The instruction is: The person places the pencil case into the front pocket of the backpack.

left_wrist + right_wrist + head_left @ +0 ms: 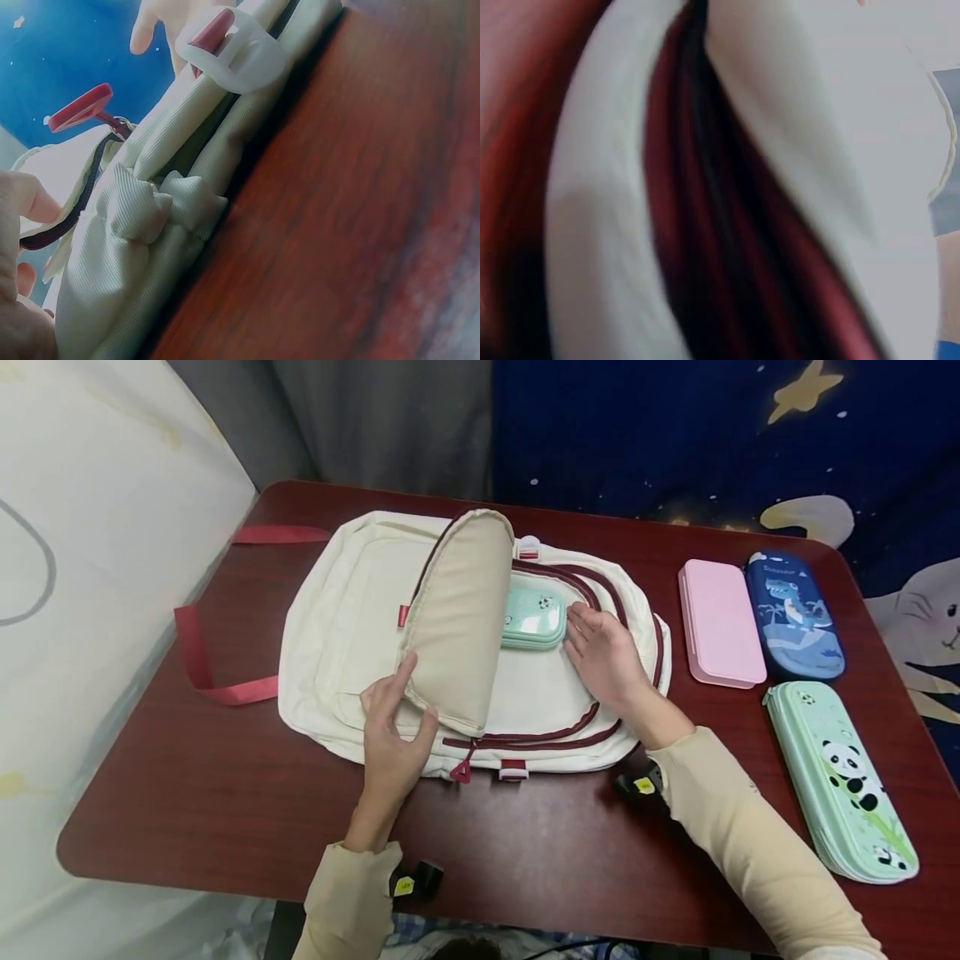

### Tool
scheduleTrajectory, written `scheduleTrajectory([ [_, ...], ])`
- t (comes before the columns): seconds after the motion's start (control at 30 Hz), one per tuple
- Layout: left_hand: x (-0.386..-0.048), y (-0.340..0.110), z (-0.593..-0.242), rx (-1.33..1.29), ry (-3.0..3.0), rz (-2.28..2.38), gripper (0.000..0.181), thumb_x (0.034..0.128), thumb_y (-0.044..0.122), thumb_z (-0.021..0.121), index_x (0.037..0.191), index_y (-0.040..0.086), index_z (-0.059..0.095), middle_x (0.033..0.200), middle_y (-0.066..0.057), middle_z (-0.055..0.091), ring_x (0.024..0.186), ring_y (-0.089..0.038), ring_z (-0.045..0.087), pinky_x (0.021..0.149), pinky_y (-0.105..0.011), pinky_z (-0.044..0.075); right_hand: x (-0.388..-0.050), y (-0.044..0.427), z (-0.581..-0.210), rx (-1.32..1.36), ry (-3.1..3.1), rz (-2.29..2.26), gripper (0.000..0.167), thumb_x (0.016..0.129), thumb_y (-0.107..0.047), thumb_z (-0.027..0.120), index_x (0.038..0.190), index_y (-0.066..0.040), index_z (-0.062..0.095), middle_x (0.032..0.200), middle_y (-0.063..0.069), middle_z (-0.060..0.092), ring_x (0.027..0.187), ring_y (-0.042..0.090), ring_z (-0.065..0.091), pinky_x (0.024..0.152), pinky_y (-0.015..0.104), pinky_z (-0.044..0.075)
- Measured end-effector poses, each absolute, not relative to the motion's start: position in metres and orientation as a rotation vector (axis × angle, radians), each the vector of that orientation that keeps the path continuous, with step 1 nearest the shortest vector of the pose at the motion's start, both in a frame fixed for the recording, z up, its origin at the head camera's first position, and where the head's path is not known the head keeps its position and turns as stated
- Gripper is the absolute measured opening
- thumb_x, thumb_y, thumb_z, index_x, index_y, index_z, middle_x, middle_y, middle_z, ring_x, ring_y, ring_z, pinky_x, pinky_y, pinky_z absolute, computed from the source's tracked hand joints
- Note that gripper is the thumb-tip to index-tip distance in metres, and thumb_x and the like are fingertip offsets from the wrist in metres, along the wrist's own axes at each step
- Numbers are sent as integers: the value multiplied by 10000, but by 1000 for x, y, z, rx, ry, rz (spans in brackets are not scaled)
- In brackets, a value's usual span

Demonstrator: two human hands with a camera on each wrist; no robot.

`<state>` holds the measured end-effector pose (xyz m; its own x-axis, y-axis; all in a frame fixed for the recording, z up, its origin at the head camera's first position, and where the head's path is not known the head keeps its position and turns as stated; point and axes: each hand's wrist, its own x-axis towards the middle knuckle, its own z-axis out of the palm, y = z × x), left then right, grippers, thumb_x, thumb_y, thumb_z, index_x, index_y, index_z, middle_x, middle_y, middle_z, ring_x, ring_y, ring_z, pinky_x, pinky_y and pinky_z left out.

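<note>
A cream backpack (352,610) with dark red zips lies flat on the table, its front flap (461,618) folded back toward the left. In the opened compartment sits a small mint-green case (536,617), its left end hidden under the flap. My left hand (393,735) touches the flap's lower left edge, thumb and index finger spread apart. My right hand (603,656) lies over the opened compartment, its extended fingers beside the case's right end; contact is hard to tell. In the left wrist view, a red zip pull (82,107) sticks up from the bag.
To the right lie a pink case (722,622), a blue dinosaur pencil case (797,614) and a long green panda pencil case (843,781). Red straps (240,692) extend left from the backpack. Curtains hang behind the dark red table (187,810).
</note>
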<state>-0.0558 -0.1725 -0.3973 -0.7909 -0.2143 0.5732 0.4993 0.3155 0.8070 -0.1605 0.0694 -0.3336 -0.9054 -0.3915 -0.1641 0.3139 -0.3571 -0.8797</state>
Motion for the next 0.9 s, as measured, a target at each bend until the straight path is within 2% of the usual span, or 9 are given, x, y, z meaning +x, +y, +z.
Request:
scheduleTrajectory([
  [0.13,-57,-170,-396,-256,-1984,-1533,635,731,-115,601,1341,29,494,1074,-124,569,1029,-246,362,873,-342,217,-161,62,-339,-78,1464,-2333,686,979,-350,241,1466,-36,-127,1539,64,-149,1392,145,-99,1096,277,-6],
  [0.27,-56,-166,-385,-263,-1988,-1526,635,721,-152,590,1331,-4,492,1072,-164,569,1023,-244,360,872,-334,219,-162,59,-340,-94,1486,-2344,728,975,-431,247,1470,-38,-115,1542,66,-137,1392,143,-96,1097,280,-2],
  [0.43,-52,-158,-367,-275,-1982,-1532,594,703,-203,567,1283,-106,484,1048,-248,552,1010,-258,356,859,-330,226,-162,59,-340,-128,1458,-2370,806,951,-456,331,1467,-21,-110,1544,78,-116,1397,148,-66,1097,272,11],
  [0.6,-50,-156,-363,-248,-1998,-1521,590,702,-212,556,1279,-118,477,1077,-273,541,1017,-250,345,854,-331,239,-166,49,-341,-149,1472,-2366,885,922,-512,367,1460,-5,-119,1539,105,-125,1399,170,-60,1099,279,26],
  [0.9,-47,-162,-368,-144,-2009,-1522,614,689,-244,524,1287,-111,478,927,-272,508,979,-249,318,840,-322,225,-178,20,-343,-46,1415,-2385,724,951,-425,243,1478,-14,-34,1545,119,-38,1403,206,-12,1103,308,71],
])
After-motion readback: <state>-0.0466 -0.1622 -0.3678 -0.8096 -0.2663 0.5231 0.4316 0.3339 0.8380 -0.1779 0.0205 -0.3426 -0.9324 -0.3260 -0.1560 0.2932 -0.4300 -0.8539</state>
